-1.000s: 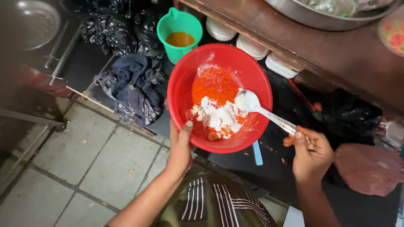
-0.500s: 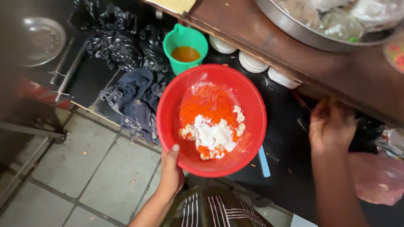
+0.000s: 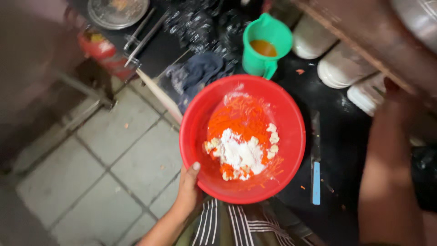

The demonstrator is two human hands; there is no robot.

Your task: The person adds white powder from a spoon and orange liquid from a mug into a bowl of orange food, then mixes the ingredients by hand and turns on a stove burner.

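A red plastic bowl (image 3: 200, 132) sits at the edge of a dark counter (image 3: 337, 182). It holds shredded orange vegetable (image 3: 236, 118) with a heap of white flour (image 3: 239, 152) on top. My left hand (image 3: 189, 189) grips the bowl's near rim, thumb inside. My right arm (image 3: 387, 168) reaches up to the right; the hand goes under a brown wooden shelf (image 3: 364, 50) and is hidden there, blurred.
A green jug (image 3: 264, 45) of orange-brown liquid stands behind the bowl. A dark cloth (image 3: 195, 75) lies to its left. White lidded tubs (image 3: 339, 68) sit under the shelf. A blue-handled knife (image 3: 315, 168) lies right of the bowl. A tiled floor (image 3: 104, 168) is on the left.
The spoon that my right hand held over the bowl is gone from view. My right hand has moved away up to the shelf. The view has drawn closer.
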